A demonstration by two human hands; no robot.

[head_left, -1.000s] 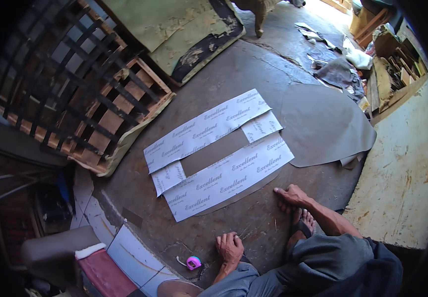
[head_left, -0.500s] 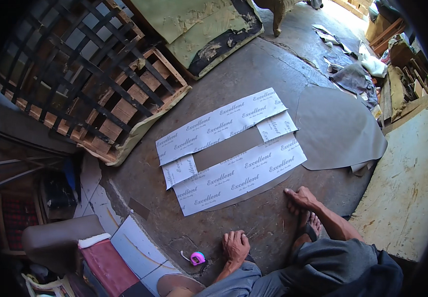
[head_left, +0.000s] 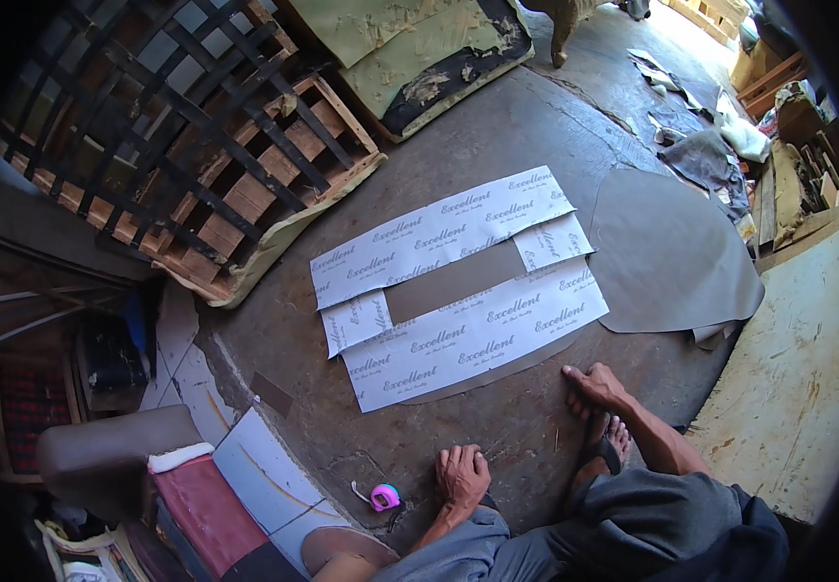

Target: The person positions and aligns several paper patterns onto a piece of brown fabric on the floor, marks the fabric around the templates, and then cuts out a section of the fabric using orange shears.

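Lettering (head_left: 437,338), grey script, repeated across white strips (head_left: 478,325).

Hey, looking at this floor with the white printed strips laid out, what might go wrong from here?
Two risks stand out. The white printed strips overlap at the corners with no fastening that I can see, so a bump might shift them out of line. The pink tape measure lies on the floor beside the left hand, where a careless movement could knock it away.
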